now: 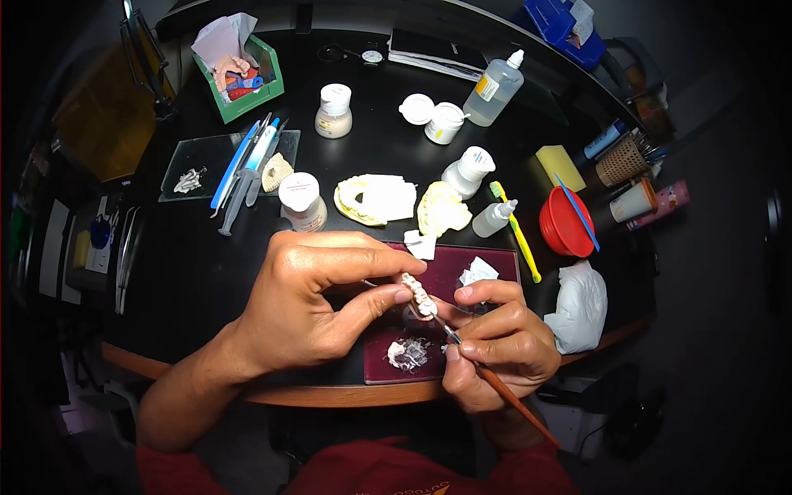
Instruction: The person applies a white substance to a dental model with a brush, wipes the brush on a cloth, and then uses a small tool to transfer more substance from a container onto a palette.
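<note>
Between its thumb and fingertips, my left hand (318, 301) pinches a small row of white model teeth (419, 295). My right hand (507, 346) holds a thin brush (511, 402) with a reddish-brown handle, its tip at the lower end of the teeth. Both hands are above a dark red slab (487, 330), on which a smear of white paste (407, 354) and a crumpled white tissue (478, 272) lie. Behind the hands sit two pale dental casts, one horseshoe-shaped (375, 200) and one yellowish (444, 208).
White-capped jars (304, 202) and bottles (493, 87) stand across the black table. To the right are a red bowl (567, 223), a green-yellow toothbrush (521, 239) and a white wad (580, 307). A green bin (268, 74) and blue-white tools (239, 169) are at the left.
</note>
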A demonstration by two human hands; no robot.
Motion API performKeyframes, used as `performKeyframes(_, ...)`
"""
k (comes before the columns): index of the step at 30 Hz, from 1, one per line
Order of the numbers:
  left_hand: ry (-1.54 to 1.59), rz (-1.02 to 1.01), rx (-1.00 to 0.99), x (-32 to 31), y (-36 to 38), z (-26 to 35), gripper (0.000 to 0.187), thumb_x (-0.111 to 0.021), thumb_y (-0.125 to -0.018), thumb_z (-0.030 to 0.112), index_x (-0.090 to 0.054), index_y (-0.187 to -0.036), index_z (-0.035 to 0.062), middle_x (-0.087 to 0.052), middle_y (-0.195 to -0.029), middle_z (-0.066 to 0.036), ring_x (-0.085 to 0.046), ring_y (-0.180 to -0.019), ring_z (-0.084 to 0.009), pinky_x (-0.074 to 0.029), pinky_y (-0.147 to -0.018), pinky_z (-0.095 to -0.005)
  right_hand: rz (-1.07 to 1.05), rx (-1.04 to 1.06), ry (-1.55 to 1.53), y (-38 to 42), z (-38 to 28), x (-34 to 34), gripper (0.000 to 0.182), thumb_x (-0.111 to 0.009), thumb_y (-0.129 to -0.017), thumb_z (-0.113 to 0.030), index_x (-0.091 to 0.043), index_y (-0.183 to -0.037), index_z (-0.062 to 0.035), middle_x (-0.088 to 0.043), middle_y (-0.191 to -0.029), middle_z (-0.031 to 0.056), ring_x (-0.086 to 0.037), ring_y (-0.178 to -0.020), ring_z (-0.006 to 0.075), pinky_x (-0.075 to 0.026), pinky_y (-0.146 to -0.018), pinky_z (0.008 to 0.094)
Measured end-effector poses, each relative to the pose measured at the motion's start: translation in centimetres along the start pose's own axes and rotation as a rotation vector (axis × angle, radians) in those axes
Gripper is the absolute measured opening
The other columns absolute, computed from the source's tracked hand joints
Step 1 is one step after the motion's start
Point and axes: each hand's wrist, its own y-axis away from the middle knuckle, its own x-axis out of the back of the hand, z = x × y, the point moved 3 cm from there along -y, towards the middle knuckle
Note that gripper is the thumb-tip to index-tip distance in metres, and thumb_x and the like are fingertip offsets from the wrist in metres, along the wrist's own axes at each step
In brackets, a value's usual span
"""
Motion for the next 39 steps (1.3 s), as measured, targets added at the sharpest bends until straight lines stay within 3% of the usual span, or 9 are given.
performKeyframes(12, 0.117, -0.009, 0.137, -0.26, 0.18, 0.2, 0.017, -0.078, -0.088, -0.007, -0.077, -0.104, -0.0056, -0.079, -0.098, -0.017, -0.08, -0.088, -0.0207, -0.066, -0.077, -0.0286, 0.021, 0.021, 0.014, -0.08, 0.08, 0.13, 0.028, -0.075, -0.069, 0.018, -0.066, -0.088, -0.0003, -0.067, -0.086, 0.0106, -0.07, -0.107, 0.034, -0.07, -0.087, 0.0429)
performKeyframes(30, 0.07, -0.01, 0.081, -0.16, 0.05, 0.43, 0.021, -0.08, -0.084, -0.008, -0.078, -0.105, -0.005, -0.078, -0.097, -0.017, -0.079, -0.087, -0.0205, -0.066, -0.075, -0.0283, 0.014, 0.021, 0.055, -0.03, 0.0, 0.02, 0.028, -0.076, -0.068, 0.017, -0.066, -0.087, -0.0011, -0.067, -0.083, 0.0091, -0.071, -0.104, 0.0345, -0.07, -0.084, 0.041)
performKeyframes(39, 0.058, 0.015, 0.051, -0.38, 0.16, 0.49, 0.016, -0.087, -0.078, -0.006, -0.078, -0.091, -0.0029, -0.079, -0.092, -0.018, -0.079, -0.083, -0.0215, -0.064, -0.072, -0.0286, 0.032, 0.017, 0.053, 0.05, -0.07, 0.38, 0.027, -0.073, -0.068, 0.016, -0.064, -0.087, -0.0015, -0.067, -0.084, 0.0095, -0.07, -0.107, 0.0348, -0.068, -0.09, 0.0445)
